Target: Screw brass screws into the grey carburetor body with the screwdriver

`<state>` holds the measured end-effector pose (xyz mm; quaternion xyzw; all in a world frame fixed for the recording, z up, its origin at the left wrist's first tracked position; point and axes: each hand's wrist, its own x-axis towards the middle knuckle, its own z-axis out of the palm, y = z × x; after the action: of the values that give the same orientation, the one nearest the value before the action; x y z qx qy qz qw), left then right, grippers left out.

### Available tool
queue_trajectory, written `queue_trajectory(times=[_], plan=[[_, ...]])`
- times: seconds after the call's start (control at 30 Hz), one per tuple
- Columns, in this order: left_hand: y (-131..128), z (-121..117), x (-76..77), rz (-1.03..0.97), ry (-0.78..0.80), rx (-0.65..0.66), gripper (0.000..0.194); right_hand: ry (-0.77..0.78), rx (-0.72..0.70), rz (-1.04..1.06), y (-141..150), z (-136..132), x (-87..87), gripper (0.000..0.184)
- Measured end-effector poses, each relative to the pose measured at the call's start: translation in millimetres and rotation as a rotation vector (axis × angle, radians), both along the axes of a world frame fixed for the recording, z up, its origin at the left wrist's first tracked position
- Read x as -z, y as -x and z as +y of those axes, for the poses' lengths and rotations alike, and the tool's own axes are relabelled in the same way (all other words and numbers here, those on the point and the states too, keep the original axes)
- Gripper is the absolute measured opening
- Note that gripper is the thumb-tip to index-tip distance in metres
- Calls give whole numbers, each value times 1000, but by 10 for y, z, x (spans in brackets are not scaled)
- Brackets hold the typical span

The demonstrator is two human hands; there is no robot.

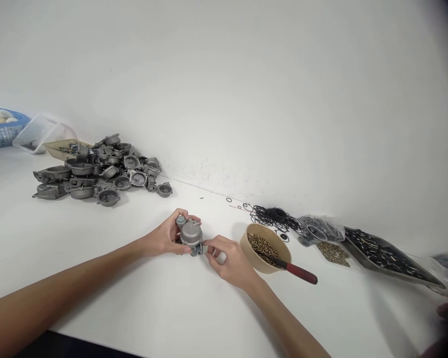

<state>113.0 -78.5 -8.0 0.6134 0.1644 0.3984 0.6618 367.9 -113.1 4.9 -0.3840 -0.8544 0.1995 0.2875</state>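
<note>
A grey metal carburetor with a domed top faces up above the white table. My left hand is closed around its left side, thumb at the front and fingers behind. At the carburetor's lower right side, the curled fingertips of my right hand meet its edge. Whatever lies between those fingertips is too small to make out. Just right of that hand stands a tan bowl of small brass screws. A screwdriver with a red and black handle rests in the bowl, its handle over the rim.
Grey metal carburetor parts are heaped at the left. Behind them stand a clear plastic box and a blue basket. To the right lie black rubber rings, a plastic bag, brass pieces and a tray of dark parts.
</note>
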Motion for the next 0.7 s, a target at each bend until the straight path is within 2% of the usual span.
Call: queue_trajectory(times=[0.2, 0.47, 0.57, 0.7], plan=[[67, 30, 7, -64, 82, 37, 65, 32, -15, -5, 22, -3, 26, 27], [131, 137, 83, 20, 60, 113, 68, 36, -36, -6, 16, 7, 56, 28], [152, 155, 74, 108, 20, 122, 69, 26, -46, -11, 9, 3, 66, 25], [188, 137, -12, 284, -64, 91, 69, 2, -60, -9, 4, 2, 69, 18]])
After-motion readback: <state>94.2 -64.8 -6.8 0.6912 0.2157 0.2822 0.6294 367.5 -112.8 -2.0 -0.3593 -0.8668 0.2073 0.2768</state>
